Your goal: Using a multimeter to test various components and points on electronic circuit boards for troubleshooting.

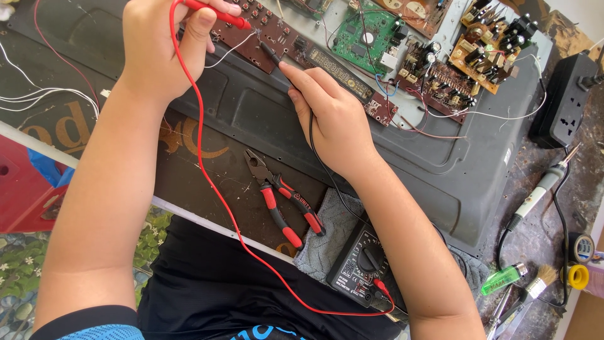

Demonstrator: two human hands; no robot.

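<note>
A: Grip, item one: your left hand (160, 47) is closed round the red probe (217, 14), thumb on top, its tip set on the long brown circuit board (296, 47). Item two: your right hand (333, 119) pinches the black probe (277, 58) between fingertips, its point touching the same board just beside the red one.

B: Handling?

A: You'd judge both probes light, stiff, slim plastic, likely to roll. Hold them on the barrel behind the tip, as you do now. Their leads are limp and trail to the black multimeter (362, 264), which sits on a grey cloth (324, 242) by your right forearm. The board looks thin and fragile, so press lightly.

B: Labels, packages?

A: Pale printed strip on the multimeter's lower face, too small to read. Red-handled pliers (280, 201) lie loose on the desk (207, 164), which bears large tan lettering. Green lighter (503, 278) lies at the right edge, a yellow tape roll (577, 276) beside it.
</note>
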